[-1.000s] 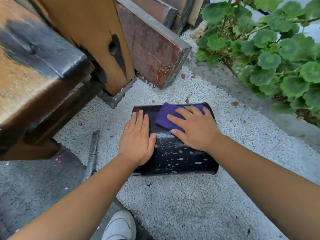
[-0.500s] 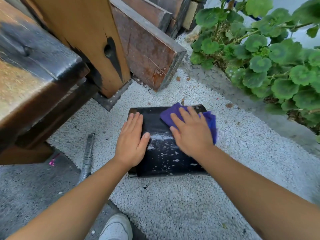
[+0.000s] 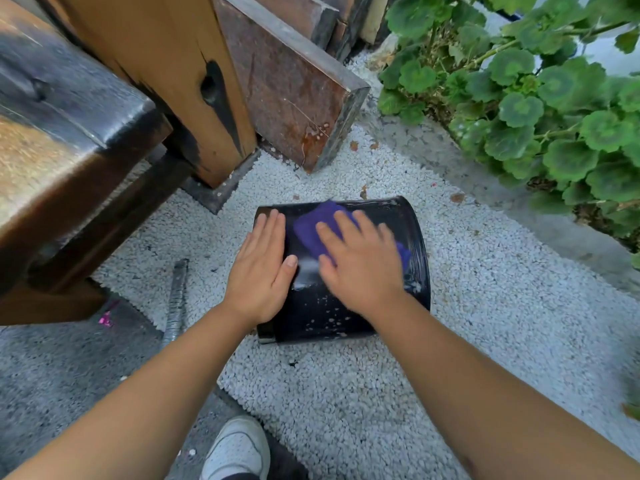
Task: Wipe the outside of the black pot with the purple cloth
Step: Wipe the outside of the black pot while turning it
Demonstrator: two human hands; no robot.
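The black pot (image 3: 322,315) lies on its side on white gravel, its wall glossy and flecked with pale spots. My left hand (image 3: 261,270) rests flat on the pot's left side, fingers together and pointing away from me. My right hand (image 3: 362,261) presses the purple cloth (image 3: 313,226) against the top of the pot; the cloth shows beyond my fingers and a bit at the right of my palm. The hand and cloth are slightly blurred.
A dark wooden bench (image 3: 65,140) and thick wooden post (image 3: 166,74) stand at the left. Rusty slabs (image 3: 294,84) lean behind the pot. Green leafy plants (image 3: 540,98) fill the right. A grey ribbed hose (image 3: 176,303) lies left of the pot. My white shoe (image 3: 239,452) is at the bottom.
My right hand has slid the cloth back to the left over the pot's top, after moving right half a second ago. The left hand stays flat on the pot.
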